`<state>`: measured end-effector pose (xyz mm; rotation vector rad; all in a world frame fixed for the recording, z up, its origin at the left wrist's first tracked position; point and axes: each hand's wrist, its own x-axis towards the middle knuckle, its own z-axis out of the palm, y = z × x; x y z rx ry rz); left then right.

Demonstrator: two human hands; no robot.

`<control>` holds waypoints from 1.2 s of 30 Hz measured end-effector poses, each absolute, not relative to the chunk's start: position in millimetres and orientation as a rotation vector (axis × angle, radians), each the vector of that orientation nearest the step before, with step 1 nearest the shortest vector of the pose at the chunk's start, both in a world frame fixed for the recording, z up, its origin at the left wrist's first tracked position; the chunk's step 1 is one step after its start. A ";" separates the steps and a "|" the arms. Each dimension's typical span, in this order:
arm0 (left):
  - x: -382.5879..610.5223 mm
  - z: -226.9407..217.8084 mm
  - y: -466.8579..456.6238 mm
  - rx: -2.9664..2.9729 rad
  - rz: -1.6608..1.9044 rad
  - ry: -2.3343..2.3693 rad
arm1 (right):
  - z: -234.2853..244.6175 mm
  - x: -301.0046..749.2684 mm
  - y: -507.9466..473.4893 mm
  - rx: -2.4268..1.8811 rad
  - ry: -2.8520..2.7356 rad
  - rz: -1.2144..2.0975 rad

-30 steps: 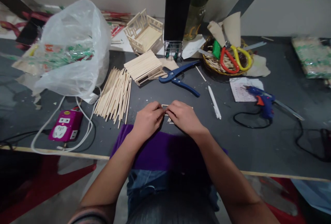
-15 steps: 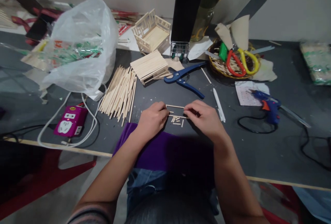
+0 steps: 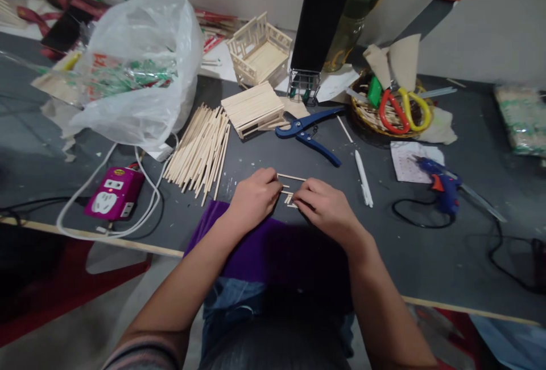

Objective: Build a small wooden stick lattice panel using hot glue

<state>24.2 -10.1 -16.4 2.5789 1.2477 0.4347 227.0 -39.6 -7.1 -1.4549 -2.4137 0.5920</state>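
My left hand (image 3: 255, 198) and my right hand (image 3: 325, 208) rest close together on the dark table (image 3: 426, 245), just beyond a purple cloth (image 3: 273, 247). Both have fingers curled in a pinch over short cut wooden stick pieces (image 3: 289, 198) lying between them. A longer thin stick (image 3: 291, 177) lies just behind the fingers. My left fingertips press on the end of a stick; my right fingertips touch the small pieces.
A pile of long sticks (image 3: 200, 148), a stick platform (image 3: 253, 108) and a stick chair model (image 3: 259, 51) lie behind. Blue cutters (image 3: 309, 131), a white pen (image 3: 364, 177), a glue gun (image 3: 441, 182), a basket with scissors (image 3: 396, 109), a plastic bag (image 3: 136, 68) and a pink socket (image 3: 113, 193) surround them.
My right hand has slid back left toward my left hand, over the short pieces. The view has shifted slightly.
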 end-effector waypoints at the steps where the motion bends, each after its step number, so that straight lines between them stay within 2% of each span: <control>1: 24.3 -16.6 -10.2 2.579 0.433 1.247 | -6.6 227.1 -40.2 -1.455 -2.411 0.601; 22: 24.5 -11.5 -9.3 2.538 0.289 1.261 | 4.4 204.6 -30.5 -1.318 -2.802 0.263; 31: 25.0 -10.9 -9.6 2.553 0.271 1.259 | -1.2 204.2 -37.4 -1.392 -2.667 0.315; 36: 25.0 -10.7 -9.8 2.548 0.285 1.259 | 1.2 210.1 -33.0 -1.417 -2.508 0.582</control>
